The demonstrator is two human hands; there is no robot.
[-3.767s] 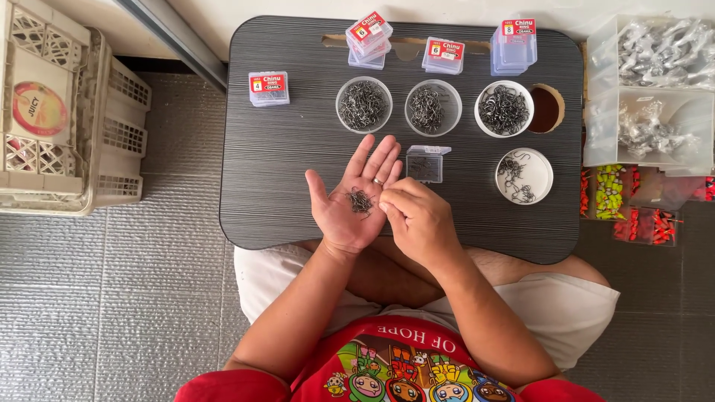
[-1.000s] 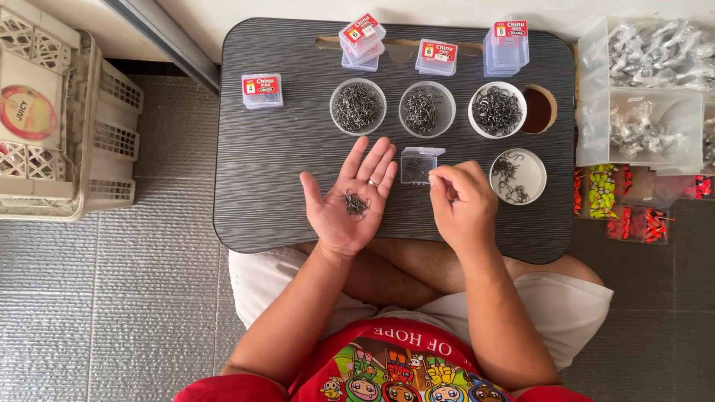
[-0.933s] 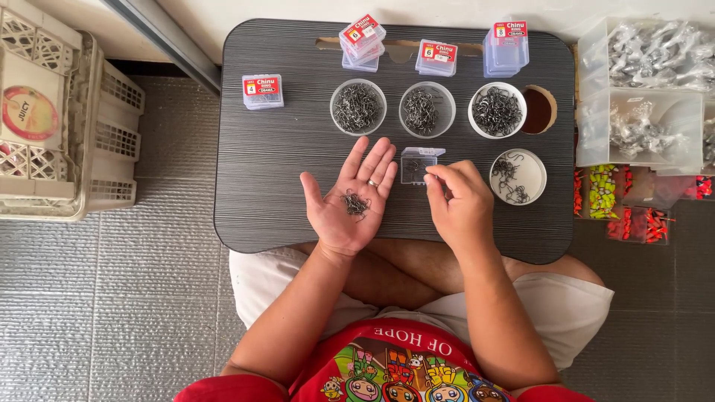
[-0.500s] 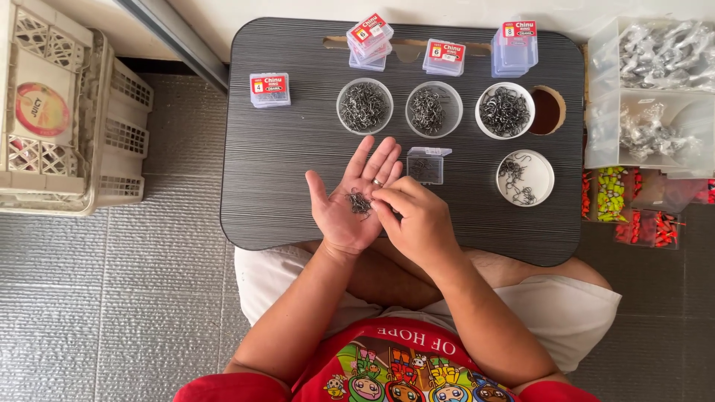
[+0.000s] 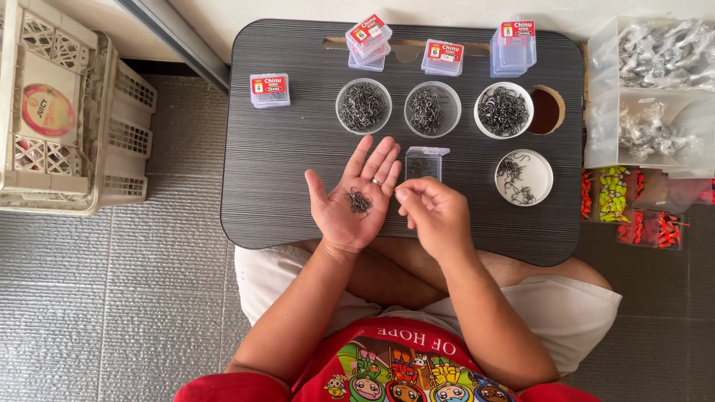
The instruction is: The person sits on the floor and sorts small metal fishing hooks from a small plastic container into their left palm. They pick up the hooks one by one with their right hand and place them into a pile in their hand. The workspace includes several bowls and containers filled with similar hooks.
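Hooks (image 5: 359,201) heaped on flat-open left hand (image 5: 351,201), right hand (image 5: 436,212) pinched, three bowls (image 5: 363,106) of hooks beyond

Red printed shirt, seemingly white shorts.

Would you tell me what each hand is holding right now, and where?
The left hand cups a small heap of hooks on its open palm. The right hand pinches its fingertips together; whether they hold a hook cannot be told.

Dark grey wood-grain striped lap table (image 5: 298,149), white round bowls (image 5: 363,106) of dark metal hooks, clear little boxes with red-and-white labels (image 5: 269,90), cream plastic crate (image 5: 112,134).
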